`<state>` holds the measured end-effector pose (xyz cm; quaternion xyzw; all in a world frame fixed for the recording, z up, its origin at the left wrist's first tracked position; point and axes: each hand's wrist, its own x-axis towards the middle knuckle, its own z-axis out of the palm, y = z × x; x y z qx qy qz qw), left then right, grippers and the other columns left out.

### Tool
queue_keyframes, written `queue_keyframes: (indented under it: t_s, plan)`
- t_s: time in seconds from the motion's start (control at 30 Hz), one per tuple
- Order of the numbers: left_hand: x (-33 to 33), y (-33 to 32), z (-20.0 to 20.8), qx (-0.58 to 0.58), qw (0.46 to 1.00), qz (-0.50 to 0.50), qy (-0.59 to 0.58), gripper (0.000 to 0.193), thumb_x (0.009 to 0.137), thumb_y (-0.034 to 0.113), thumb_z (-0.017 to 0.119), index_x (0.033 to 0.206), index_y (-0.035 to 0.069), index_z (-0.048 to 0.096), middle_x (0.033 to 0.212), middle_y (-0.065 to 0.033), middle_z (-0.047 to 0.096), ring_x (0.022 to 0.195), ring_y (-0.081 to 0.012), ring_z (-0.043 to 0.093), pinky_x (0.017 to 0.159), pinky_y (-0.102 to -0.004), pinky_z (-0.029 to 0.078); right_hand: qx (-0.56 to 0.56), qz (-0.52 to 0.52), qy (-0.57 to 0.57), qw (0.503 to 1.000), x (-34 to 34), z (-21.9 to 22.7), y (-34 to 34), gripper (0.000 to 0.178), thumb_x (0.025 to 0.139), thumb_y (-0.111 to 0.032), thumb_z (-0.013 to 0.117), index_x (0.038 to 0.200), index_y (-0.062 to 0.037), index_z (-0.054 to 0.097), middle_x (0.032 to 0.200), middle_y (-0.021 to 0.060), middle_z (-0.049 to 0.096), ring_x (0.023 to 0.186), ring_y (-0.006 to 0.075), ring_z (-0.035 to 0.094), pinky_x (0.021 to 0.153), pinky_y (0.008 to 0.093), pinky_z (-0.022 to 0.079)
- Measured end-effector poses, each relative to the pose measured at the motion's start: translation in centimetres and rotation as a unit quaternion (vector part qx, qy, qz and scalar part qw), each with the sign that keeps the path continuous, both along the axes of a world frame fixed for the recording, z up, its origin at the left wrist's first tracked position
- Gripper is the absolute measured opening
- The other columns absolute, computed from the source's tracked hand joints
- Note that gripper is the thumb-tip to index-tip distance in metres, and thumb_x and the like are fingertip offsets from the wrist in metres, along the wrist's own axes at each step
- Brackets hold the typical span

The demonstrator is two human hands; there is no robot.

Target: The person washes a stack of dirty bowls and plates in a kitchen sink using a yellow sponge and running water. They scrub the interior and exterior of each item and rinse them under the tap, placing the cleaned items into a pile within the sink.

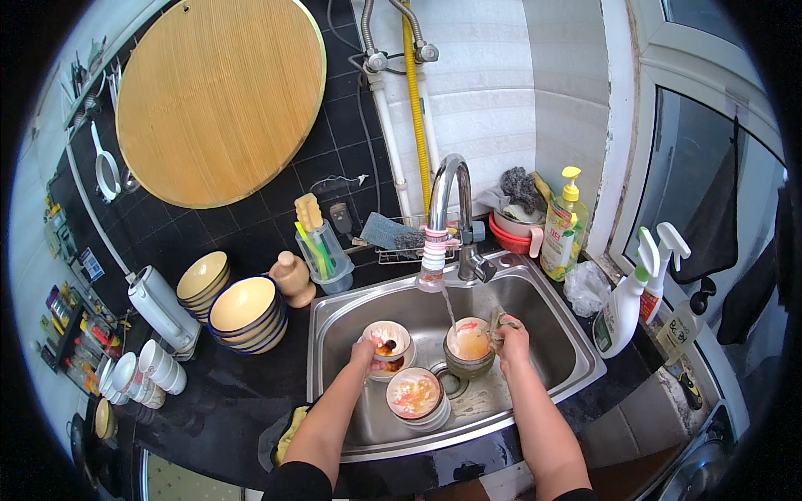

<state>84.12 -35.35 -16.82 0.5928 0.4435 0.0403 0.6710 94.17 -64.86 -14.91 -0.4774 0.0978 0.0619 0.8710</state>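
In the steel sink, my left hand pinches the rim of a small white bowl with red and dark food smears, which sits on another soiled bowl. My right hand is at the right rim of a grey-green bowl, its fingers closed around a crumpled grey-brown cloth. Water from the chrome faucet runs into that bowl, where cloudy orange liquid stands. Between my arms is a stack of soiled white bowls. The fingertips of both hands are partly hidden.
Cream bowls with blue rims and stacked white cups stand left of the sink. A utensil holder and wire rack are behind it. To the right are a soap bottle, a red basin and spray bottles.
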Motion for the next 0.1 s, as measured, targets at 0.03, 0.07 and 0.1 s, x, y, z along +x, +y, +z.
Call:
queue_keyframes:
  t_s: [0.03,0.07,0.1]
  plan:
    - [-0.5,-0.3,0.8,0.025,0.998,-0.05,-0.012,0.034,0.078,0.018,0.041,0.106,-0.002,0.046,0.086,-0.016,0.056,0.058,-0.0222,0.057,0.043,-0.034,0.051,0.006,0.011,0.003,1.0,-0.1,0.1,0.0,0.038,0.067,0.005,0.046,0.104,-0.0021,0.051,0.089,0.0089,0.054,0.077,0.0187,0.055,0.069,0.029,0.047]
    - [-1.0,-0.7,1.9,0.052,0.997,-0.051,-0.021,0.039,0.078,0.018,0.041,0.114,0.002,0.038,0.091,-0.018,0.054,0.06,-0.0226,0.058,0.044,-0.0339,0.051,0.013,0.023,0.005,1.0,-0.3,0.4,0.0,0.036,0.066,0.004,0.047,0.102,-0.0028,0.052,0.089,0.0087,0.055,0.078,0.0182,0.054,0.071,0.0283,0.046]
    - [-1.3,-1.3,3.0,0.079,0.995,-0.053,-0.029,0.046,0.079,0.018,0.041,0.122,0.006,0.03,0.096,-0.02,0.053,0.062,-0.0229,0.058,0.044,-0.0337,0.051,0.02,0.035,0.007,0.999,-0.6,0.8,0.1,0.035,0.066,0.002,0.048,0.1,-0.0035,0.054,0.089,0.0084,0.055,0.079,0.0178,0.053,0.074,0.0276,0.044]
